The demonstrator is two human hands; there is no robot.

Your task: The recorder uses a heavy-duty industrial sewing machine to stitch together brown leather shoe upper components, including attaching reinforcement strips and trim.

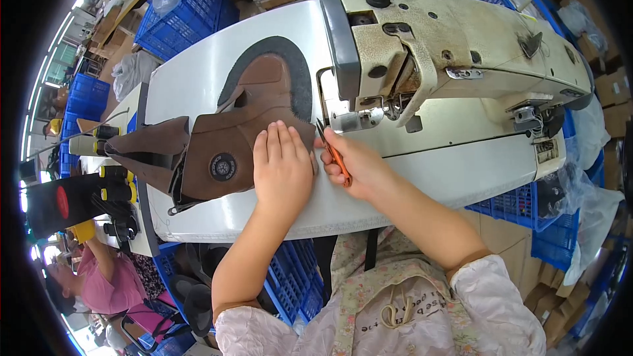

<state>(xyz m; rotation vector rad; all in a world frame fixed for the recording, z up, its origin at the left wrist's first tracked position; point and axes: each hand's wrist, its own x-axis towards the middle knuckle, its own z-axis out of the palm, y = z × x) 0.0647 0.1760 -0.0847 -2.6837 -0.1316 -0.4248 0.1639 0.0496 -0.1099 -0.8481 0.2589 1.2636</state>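
A brown shoe upper (231,135) with a round dark badge lies on the white machine table (198,72). A wide dark grey band (301,79) curves around its far end. My left hand (283,165) rests flat on the upper's right part, fingers stretched out and pointing away from me. Just to its right, my right hand (356,165) is closed around small scissors (337,160) with orange handles. Their dark pointed blades reach up beside the upper's right edge; whether they touch it I cannot tell.
A cream sewing machine (455,46) stands at the right, its needle area just beyond my right hand. Blue crates (184,13) surround the table. Thread spools (117,183) stand at the left, where a person in pink (112,277) works. Clear plastic bags (587,204) hang at the right.
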